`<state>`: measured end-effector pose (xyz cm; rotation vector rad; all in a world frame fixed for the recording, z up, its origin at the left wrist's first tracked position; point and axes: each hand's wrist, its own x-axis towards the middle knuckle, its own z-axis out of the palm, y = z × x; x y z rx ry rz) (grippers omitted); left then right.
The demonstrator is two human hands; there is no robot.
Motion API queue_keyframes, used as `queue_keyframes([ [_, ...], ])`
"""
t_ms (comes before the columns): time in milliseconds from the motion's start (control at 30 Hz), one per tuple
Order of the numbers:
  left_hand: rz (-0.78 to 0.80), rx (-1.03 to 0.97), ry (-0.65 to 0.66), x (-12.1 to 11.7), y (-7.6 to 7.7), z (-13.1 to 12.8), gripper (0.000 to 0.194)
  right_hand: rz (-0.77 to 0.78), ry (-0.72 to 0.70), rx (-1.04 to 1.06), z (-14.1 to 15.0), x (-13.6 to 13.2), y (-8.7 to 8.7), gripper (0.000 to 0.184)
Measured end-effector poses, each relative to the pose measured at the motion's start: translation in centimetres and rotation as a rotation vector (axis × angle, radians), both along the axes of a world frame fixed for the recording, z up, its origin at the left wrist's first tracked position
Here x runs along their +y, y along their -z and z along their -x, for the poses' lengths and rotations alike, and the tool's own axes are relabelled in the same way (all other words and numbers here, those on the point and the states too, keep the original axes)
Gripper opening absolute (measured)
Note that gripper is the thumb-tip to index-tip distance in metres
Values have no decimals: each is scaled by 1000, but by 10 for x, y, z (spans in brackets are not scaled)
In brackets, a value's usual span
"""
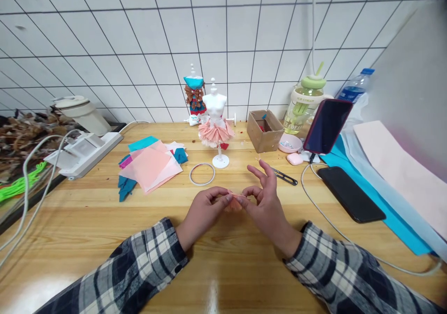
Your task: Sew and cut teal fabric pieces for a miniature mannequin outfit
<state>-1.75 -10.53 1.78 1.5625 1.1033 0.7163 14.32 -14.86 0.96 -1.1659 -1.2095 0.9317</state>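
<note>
Peach scrap (233, 205), seemingly pleated, ring (202, 184), mannequin (215, 104) beyond

Your small gathered peach piece (233, 205) looks thin, matt and crinkled, whether paper or cloth you cannot tell. Your pale-brown planked wooden table (223, 270) is smooth and glossy; your black-and-white plaid sleeves (148, 263) are matt cloth. You face a smooth, plastic-looking white dress form (215, 103) and a dull brown cardboard box (270, 142).
</note>
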Motion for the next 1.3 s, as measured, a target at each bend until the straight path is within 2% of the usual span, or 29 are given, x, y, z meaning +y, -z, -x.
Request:
queue_keyframes([
  [67, -7, 10, -39, 1, 0, 0, 25, 3, -3, -65, -5, 1, 0, 75],
  [167, -17, 53, -13, 1, 0, 1, 25, -75, -51, -249, -13, 2, -3, 27],
  [233, 10, 66, 40, 0, -2, 1, 25, -125, -130, -316, -17, 2, -7, 11],
  [333, 20, 71, 85, -2, -3, 0, 24, -121, -167, -354, -17, 3, -9, 6],
  [467, 7, 60, 67, -3, -2, -1, 24, -79, -65, -423, -13, 4, -5, 5],
  [667, 47, 18, 45, -4, 0, -1, 24, -142, 18, -540, -11, 3, -1, 2],
  [800, 19, 46, 54, -5, 0, -2, 25, -165, 83, -582, -12, 5, 1, 4],
  [1300, -69, 82, 78, -8, -1, -2, 24, -167, 109, -654, -12, 6, 5, 4],
])
